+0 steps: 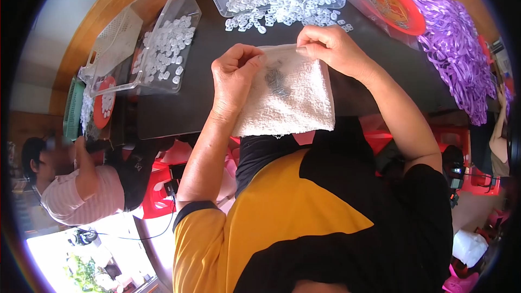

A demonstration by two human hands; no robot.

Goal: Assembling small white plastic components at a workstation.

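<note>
A white terry cloth [304,100] lies in front of me, its lower edge hanging over the near side of the dark table. On it rests a small heap of thin grey metal pieces [277,82]. My left hand [236,73] is closed in a pinch at the cloth's upper left, thumb against fingers. Across from it, my right hand [331,49] pinches at the upper right corner, thumb and forefinger together. Both sets of fingertips meet the cloth's far edge. Whatever small thing they may hold is hidden.
A clear bin [217,5] spills white plastic pieces [282,0] onto the table [173,111]. Another clear bin [187,16] with similar pieces stands left. At right are a red basin [415,19] of metal parts and piled purple straps [450,49]. A person [87,190] sits at left.
</note>
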